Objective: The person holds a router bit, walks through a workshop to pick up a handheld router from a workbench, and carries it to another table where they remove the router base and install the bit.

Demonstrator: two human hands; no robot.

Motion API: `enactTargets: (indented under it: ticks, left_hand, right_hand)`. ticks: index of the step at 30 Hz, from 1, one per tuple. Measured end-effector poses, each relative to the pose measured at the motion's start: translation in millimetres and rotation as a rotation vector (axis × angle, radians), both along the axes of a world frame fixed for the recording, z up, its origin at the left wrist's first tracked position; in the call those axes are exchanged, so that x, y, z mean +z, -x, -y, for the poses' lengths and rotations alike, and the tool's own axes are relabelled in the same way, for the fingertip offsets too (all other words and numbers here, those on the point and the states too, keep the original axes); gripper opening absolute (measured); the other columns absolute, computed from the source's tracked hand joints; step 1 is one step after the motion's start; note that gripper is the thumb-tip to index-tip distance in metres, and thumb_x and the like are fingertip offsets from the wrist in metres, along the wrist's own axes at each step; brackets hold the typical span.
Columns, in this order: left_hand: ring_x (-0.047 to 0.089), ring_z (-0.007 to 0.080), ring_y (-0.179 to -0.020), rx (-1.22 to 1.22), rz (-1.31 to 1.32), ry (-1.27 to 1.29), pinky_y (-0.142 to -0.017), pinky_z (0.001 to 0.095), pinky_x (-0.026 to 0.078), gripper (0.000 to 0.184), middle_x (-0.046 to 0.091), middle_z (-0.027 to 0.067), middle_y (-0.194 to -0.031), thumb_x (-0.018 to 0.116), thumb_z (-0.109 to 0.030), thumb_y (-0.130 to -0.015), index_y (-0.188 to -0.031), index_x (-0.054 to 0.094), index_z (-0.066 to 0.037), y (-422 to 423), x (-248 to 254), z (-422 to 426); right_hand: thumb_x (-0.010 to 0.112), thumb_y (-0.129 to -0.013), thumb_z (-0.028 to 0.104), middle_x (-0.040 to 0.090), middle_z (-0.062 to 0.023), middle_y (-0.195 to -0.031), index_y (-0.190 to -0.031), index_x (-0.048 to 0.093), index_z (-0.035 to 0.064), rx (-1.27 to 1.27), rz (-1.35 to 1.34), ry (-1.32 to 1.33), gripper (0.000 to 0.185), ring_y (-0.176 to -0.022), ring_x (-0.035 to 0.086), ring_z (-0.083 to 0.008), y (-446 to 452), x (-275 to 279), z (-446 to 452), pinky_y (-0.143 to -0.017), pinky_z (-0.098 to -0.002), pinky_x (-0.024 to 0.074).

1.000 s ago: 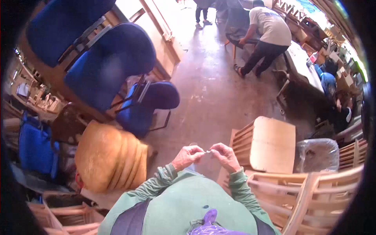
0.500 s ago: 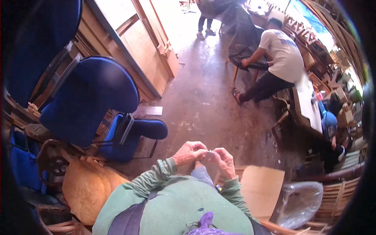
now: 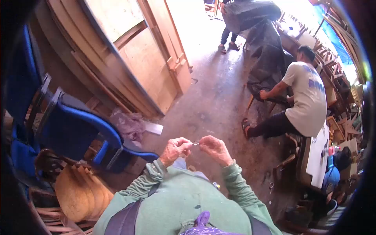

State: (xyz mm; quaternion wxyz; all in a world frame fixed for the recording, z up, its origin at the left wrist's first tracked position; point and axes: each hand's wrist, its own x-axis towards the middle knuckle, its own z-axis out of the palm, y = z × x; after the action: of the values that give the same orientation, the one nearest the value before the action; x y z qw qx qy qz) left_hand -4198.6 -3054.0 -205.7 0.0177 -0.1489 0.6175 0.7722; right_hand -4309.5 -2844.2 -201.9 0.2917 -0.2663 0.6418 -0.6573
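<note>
In front of my chest, my left hand and my right hand are raised close together over the floor. Between their fingertips sits a tiny whitish, shiny piece, too small for me to name. The thumb and forefinger of each hand are pinched at its two ends. My green sleeves are rolled at the wrists.
Blue chairs and curved wooden pieces crowd the left. Tall wooden boards lean beyond them. A person in a white shirt handles dark sheeting; another person's legs stand behind. A white-topped bench is at right.
My hands have drawn a little apart and shifted slightly left, still pinching the small piece. My view has turned left, and the person in white appears farther right.
</note>
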Motion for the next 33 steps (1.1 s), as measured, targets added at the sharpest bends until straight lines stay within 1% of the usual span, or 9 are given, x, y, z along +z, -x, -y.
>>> enactTargets:
  ticks: [2, 3, 5, 6, 11, 15, 19, 24, 33]
  left_hand:
    - [0.066, 0.0103, -0.071, 0.022, -0.035, 0.074, -0.067, 0.0265, 0.055, 0.016, 0.071, 0.0041, -0.082, 0.068, -0.014, -0.101, -0.101, 0.072, 0.001, 48.9, -0.1, 10.5]
    - [0.066, 0.0097, -0.071, 0.037, 0.009, -0.058, -0.067, 0.0263, 0.054, 0.016, 0.072, 0.0045, -0.082, 0.068, -0.015, -0.101, -0.101, 0.072, 0.001, 69.6, 0.0, 15.3]
    - [0.066, 0.0092, -0.073, 0.011, -0.002, -0.054, -0.068, 0.0267, 0.057, 0.017, 0.07, 0.0034, -0.082, 0.068, -0.018, -0.101, -0.103, 0.072, -0.002, 113.0, -1.1, 26.8]
    - [0.066, 0.0091, -0.072, 0.003, -0.04, 0.002, -0.068, 0.0262, 0.057, 0.019, 0.07, 0.0034, -0.083, 0.069, -0.019, -0.101, -0.103, 0.072, -0.001, 136.5, -1.1, 32.3]
    - [0.065, 0.0092, -0.073, -0.143, -0.012, 0.074, -0.068, 0.0267, 0.055, 0.02, 0.07, 0.0028, -0.081, 0.068, -0.02, -0.101, -0.103, 0.074, -0.001, 257.9, 10.0, 53.5]
    - [0.063, 0.0088, -0.074, -0.248, -0.084, 0.215, -0.068, 0.0269, 0.053, 0.022, 0.07, 0.0031, -0.081, 0.065, -0.021, -0.101, -0.103, 0.074, -0.001, 350.2, 53.0, 67.2]
    - [0.065, 0.0086, -0.074, -0.139, -0.148, 0.09, -0.07, 0.0253, 0.054, 0.016, 0.071, 0.003, -0.084, 0.068, -0.015, -0.1, -0.105, 0.073, 0.0, 448.9, 67.8, 86.4]
    - [0.066, 0.0097, -0.074, -0.014, -0.239, 0.053, -0.071, 0.0249, 0.054, 0.011, 0.072, 0.0039, -0.087, 0.071, -0.008, -0.098, -0.106, 0.073, 0.001, 565.2, 66.6, 119.7]
    - [0.065, 0.0083, -0.072, 0.158, -0.142, 0.138, -0.068, 0.0246, 0.053, 0.014, 0.072, 0.0031, -0.084, 0.072, -0.013, -0.097, -0.103, 0.074, 0.0, 707.9, 76.1, 171.3]
  right_hand:
    - [0.072, -0.097, 0.001, 0.07, -0.0014, -0.101, -0.113, 0.068, 0.0001, 0.001, 0.059, 0.11, 0.016, -0.095, 0.066, -0.0101, 45.5, -3.6, 15.3, -0.086, -0.0267, 0.0568]
    - [0.071, -0.098, 0.002, 0.069, -0.0016, -0.101, -0.113, 0.068, 0.0004, -0.019, 0.097, 0.079, 0.016, -0.095, 0.066, -0.0097, 63.9, -0.5, 21.9, -0.085, -0.0267, 0.0572]
    - [0.07, -0.099, 0.002, 0.069, -0.0022, -0.102, -0.115, 0.068, 0.0001, -0.047, 0.059, 0.022, 0.016, -0.095, 0.066, -0.0098, 102.2, 6.1, 32.8, -0.085, -0.0275, 0.058]
    - [0.07, -0.099, 0.002, 0.07, -0.0028, -0.101, -0.117, 0.067, -0.0005, -0.064, 0.112, 0.141, 0.018, -0.093, 0.067, -0.0103, 121.2, -2.9, 39.6, -0.083, -0.0282, 0.0587]
    - [0.067, -0.101, 0.002, 0.069, -0.0026, -0.102, -0.117, 0.066, -0.0003, -0.222, 0.045, 0.067, 0.016, -0.091, 0.067, -0.01, 213.7, -5.6, 51.3, -0.082, -0.027, 0.0572]
    - [0.065, -0.104, 0.011, 0.07, -0.0018, -0.094, -0.114, 0.067, 0.0001, -0.34, 0.033, -0.001, 0.015, -0.085, 0.067, -0.0096, 286.5, 26.5, 61.0, -0.078, -0.026, 0.0563]
    - [0.066, -0.104, 0.011, 0.071, -0.0032, -0.096, -0.117, 0.066, -0.0007, -0.353, -0.06, 0.03, 0.018, -0.086, 0.069, -0.011, 382.2, 46.9, 82.2, -0.078, -0.0254, 0.0569]
    - [0.069, -0.1, 0.003, 0.069, -0.0041, -0.102, -0.121, 0.065, -0.0001, -0.302, 0.017, 0.144, 0.021, -0.089, 0.069, -0.0126, 504.4, 48.8, 115.0, -0.08, -0.0279, 0.0595]
    - [0.068, -0.099, 0.001, 0.066, -0.0016, -0.106, -0.124, 0.064, 0.0033, -0.104, 0.018, 0.174, 0.025, -0.087, 0.067, -0.009, 693.5, 60.2, 196.7, -0.078, -0.0246, 0.0574]
